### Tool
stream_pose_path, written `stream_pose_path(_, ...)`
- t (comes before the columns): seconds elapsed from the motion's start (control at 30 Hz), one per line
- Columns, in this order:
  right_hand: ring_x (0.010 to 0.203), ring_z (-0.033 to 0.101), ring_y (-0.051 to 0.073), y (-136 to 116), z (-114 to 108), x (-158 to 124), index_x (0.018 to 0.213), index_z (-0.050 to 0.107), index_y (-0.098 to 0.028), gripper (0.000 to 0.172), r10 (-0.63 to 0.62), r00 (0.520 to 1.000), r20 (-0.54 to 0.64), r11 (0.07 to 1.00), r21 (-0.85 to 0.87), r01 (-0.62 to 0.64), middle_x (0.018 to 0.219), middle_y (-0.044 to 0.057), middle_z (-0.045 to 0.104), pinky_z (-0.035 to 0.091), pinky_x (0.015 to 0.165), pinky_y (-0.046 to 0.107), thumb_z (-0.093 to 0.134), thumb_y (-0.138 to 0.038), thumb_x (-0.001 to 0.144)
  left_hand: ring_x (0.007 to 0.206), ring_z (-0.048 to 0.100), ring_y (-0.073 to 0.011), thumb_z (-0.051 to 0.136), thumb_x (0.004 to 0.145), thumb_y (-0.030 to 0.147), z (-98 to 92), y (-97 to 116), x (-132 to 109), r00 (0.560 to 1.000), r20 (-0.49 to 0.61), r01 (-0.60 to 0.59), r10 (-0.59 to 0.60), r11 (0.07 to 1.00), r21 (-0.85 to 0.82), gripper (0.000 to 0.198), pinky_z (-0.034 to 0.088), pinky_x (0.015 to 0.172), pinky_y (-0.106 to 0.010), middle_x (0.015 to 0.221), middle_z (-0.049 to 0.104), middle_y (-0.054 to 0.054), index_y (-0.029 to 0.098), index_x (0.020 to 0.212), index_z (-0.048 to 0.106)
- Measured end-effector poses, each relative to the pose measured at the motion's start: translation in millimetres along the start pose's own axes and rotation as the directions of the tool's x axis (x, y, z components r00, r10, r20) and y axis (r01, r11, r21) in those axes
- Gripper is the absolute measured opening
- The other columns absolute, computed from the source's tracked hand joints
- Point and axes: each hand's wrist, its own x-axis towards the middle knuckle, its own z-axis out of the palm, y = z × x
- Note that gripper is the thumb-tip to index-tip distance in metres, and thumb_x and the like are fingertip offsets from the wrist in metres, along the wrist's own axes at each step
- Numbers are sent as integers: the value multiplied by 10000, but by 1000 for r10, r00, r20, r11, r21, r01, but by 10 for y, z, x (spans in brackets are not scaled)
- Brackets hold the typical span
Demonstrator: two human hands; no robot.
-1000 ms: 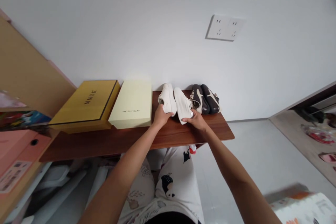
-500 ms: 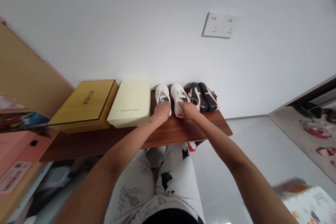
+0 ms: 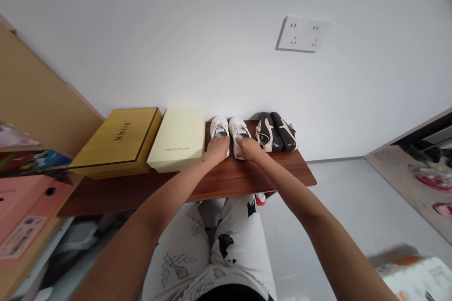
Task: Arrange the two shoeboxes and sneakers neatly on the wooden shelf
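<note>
Two white lace-up sneakers stand side by side on a brown wooden shelf board [image 3: 226,181], toes toward the wall. My left hand [image 3: 218,146] is closed on the heel of the left white sneaker [image 3: 219,124]. With its fingers at the heel opening, my right hand [image 3: 248,147] grips the right white sneaker [image 3: 238,126]. A pair of dark brown sneakers with cream stripes [image 3: 271,132] rests just to the right. On the other side, a pale yellow shoebox [image 3: 178,136] lies close to the left white sneaker.
A golden-yellow box [image 3: 116,141] lies farther left on the board. Pink boxes [image 3: 28,211] are stacked at the left edge. A wall socket plate [image 3: 302,34] is above. Several items sit on a mat [image 3: 406,164] at right, and a white package [image 3: 420,277] stands on the floor.
The right white sneaker has shifted left in my right hand, closer to the left one. The gap to the dark sneakers has widened. The view has shifted slightly.
</note>
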Motion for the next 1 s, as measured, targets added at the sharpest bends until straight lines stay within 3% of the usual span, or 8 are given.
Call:
stream_pose_path(0.43, 1009, 681, 306, -46, 97, 153, 1126, 598, -140, 436, -33, 999, -30, 999, -28, 32, 1114, 187, 713, 481, 873, 338, 740, -407, 813, 1116, 639, -321, 726, 779, 127, 80, -11, -53, 1000, -8, 17, -17, 1000, 0, 409, 453, 965, -391, 1120, 674, -194, 107, 1154, 564)
stream_pose_path(0.53, 1050, 648, 321, -84, 147, 92, 1125, 605, -127, 430, -36, 993, -116, 999, -2, 36, 1127, 192, 698, 472, 918, 372, 750, -372, 803, 1114, 627, -321, 696, 792, 115, 108, 4, -85, 998, -60, 30, -29, 999, 17, 367, 454, 969, -404, 1114, 667, -191, 107, 1138, 572)
stream_pose_path(0.6, 1111, 612, 331, -97, 234, -29, 1177, 593, -117, 442, -23, 967, -255, 998, 48, 37, 1203, 205, 664, 452, 981, 411, 719, -363, 832, 1106, 620, -323, 683, 800, 113, 137, 20, -140, 992, -112, 54, -53, 998, 9, 344, 459, 967, -418, 1114, 659, -189, 108, 1127, 577)
stream_pose_path(0.73, 1235, 540, 304, 116, 504, -440, 1304, 533, -142, 442, 48, 800, -598, 965, 234, 117, 1344, 196, 585, 407, 1082, 450, 561, -400, 946, 1173, 568, -339, 678, 837, 177, 217, 133, -271, 924, -365, 61, -117, 985, -161, 448, 449, 1009, -466, 1240, 599, -209, 111, 1254, 529)
stream_pose_path(0.83, 1265, 518, 295, 606, 658, -757, 1335, 504, -164, 448, 282, 642, -713, 915, 401, 43, 1333, 190, 579, 409, 1083, 483, 487, -425, 972, 1228, 544, -305, 619, 902, 222, 286, 371, -243, 870, -490, -148, -57, 917, -371, 451, 429, 1061, -449, 1285, 583, -176, 149, 1329, 496)
stream_pose_path(0.93, 1286, 487, 337, 1247, 722, -938, 1373, 464, -114, 545, 625, 463, -628, 770, 592, -237, 1339, 237, 557, 372, 1089, 551, 451, -468, 959, 1195, 587, -255, 608, 927, 276, 368, 733, -17, 915, -401, -298, 48, 750, -590, 418, 455, 1037, -386, 1243, 621, -133, 176, 1322, 521)
stream_pose_path(0.97, 1271, 496, 351, 1441, 731, -965, 1357, 475, -90, 583, 719, 435, -542, 687, 651, -323, 1321, 253, 563, 371, 1081, 555, 456, -502, 945, 1193, 595, -254, 629, 917, 297, 398, 863, 92, 938, -343, -273, 44, 705, -655, 444, 458, 1029, -377, 1248, 624, -141, 165, 1327, 523)
stream_pose_path(1.0, 1225, 526, 357, 1607, 738, -979, 1308, 512, -78, 610, 781, 452, -430, 605, 699, -381, 1264, 251, 595, 392, 1057, 540, 475, -548, 921, 1200, 596, -260, 655, 902, 314, 428, 990, 209, 960, -278, -222, 24, 672, -706, 482, 457, 1023, -372, 1264, 622, -158, 146, 1333, 521)
